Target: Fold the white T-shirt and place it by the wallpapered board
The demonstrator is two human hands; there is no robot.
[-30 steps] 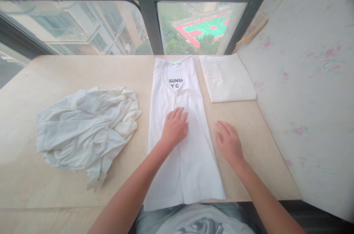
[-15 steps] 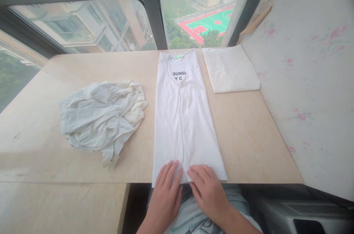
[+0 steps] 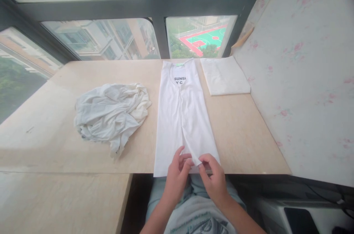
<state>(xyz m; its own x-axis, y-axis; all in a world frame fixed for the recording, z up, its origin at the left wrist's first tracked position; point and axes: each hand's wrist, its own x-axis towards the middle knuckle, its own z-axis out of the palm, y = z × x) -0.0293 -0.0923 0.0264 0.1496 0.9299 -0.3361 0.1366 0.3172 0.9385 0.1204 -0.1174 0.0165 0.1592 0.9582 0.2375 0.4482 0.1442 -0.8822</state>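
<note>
A white T-shirt [image 3: 171, 116], its two sides folded in to a centre line, lies lengthwise on the table before me. Dark lettering shows inside its neckline at the far end. At the near hem, my right hand [image 3: 213, 177] pinches the lower corner of the right-hand flap between thumb and fingers, and that corner is lifted off the layer below. Just left of the corner is my left hand [image 3: 178, 171], its index finger raised and its other fingers loosely bent and apart over the shirt. Whether its fingertips touch the flap is hard to see.
Left of the shirt lies a crumpled heap of white cloth [image 3: 110, 112]. A folded white cloth [image 3: 225, 77] rests at the back right, by the flowered wall [image 3: 301, 90]. Windows [image 3: 201, 37] stand behind the table [image 3: 238, 134], whose front edge is close to my body.
Both hands were lying flat on the shirt's near hem. Now the right hand has lifted the flap's corner and the left hand's fingers have bent. The view has tilted upward.
</note>
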